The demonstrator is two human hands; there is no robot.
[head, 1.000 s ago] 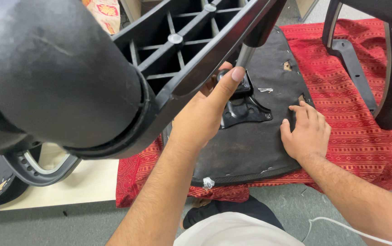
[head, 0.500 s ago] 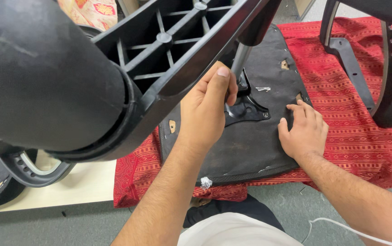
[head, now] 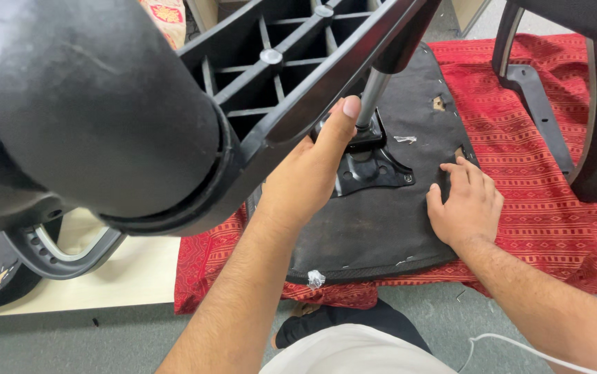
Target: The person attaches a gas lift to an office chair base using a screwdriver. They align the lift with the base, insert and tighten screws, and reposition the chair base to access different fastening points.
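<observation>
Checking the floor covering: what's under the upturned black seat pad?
A red patterned cloth shows around the seat pad; the right hand presses on the pad. Beneath is hidden.

Left hand [head: 309,173] raised, forearm bare and stretched forward, fingers curled in a grip, thumb straight and pointing up. Right hand [head: 466,201] lower, palm down, fingers spread flat, forearm angled in from lower right

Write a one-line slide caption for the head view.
Left hand grips the chair base by its metal post; right hand presses the upturned seat on red cloth.
</observation>
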